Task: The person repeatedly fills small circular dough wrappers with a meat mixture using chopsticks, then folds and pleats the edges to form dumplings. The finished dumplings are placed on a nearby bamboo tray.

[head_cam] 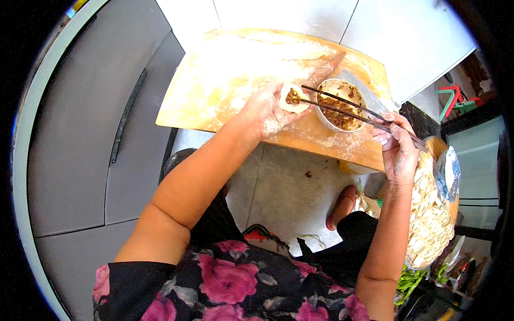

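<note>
On the floured palm of my left hand (270,109) lies a round dough wrapper (286,105) with a small heap of brown filling (292,96) on it. My right hand (399,138) grips a pair of dark chopsticks (341,112). One chopstick tip reaches the filling; the other ends a little above it, near the wrapper's edge. Beneath the chopsticks stands a white bowl (320,120) of chopped brown filling (341,119). Beyond my left hand, a floured wooden rolling pin (327,69) lies slantwise on the wooden board (353,154).
A round board at right bears many pale, flat pieces (427,224); a foil-like bowl (447,174) is at its edge. Below it are green peppers (409,281). Grey cabinet doors (80,120) flank the left. Clear plastic (359,84) lies behind the filling bowl.
</note>
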The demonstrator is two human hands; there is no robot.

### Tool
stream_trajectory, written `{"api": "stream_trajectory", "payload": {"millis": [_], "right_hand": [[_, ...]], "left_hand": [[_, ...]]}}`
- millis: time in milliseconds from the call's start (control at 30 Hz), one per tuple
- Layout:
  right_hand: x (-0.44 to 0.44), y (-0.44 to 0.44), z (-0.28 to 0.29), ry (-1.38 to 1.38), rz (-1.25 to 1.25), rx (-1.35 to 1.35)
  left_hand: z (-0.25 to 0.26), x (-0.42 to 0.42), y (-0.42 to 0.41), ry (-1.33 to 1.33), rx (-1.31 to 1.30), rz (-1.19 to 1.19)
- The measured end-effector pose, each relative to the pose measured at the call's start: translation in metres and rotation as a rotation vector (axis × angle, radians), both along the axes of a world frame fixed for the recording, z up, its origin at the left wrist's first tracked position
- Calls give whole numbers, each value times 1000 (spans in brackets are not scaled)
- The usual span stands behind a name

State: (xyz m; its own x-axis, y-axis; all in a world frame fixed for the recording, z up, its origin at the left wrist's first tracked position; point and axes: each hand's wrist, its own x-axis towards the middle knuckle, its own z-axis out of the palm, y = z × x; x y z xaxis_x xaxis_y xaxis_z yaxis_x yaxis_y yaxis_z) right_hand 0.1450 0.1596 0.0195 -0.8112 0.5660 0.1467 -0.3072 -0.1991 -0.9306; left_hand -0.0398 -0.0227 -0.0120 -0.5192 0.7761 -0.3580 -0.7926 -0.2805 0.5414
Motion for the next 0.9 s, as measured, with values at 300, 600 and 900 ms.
{"api": "stream_trajectory", "payload": {"millis": [300, 600, 900], "right_hand": [[-3, 5, -10, 10, 18, -203], [-3, 11, -15, -22, 46, -228], [-9, 12, -21, -50, -56, -290]], "left_hand": [[7, 3, -4, 33, -18, -57], [10, 6, -6, 24, -6, -90], [7, 5, -7, -28, 41, -188]]}}
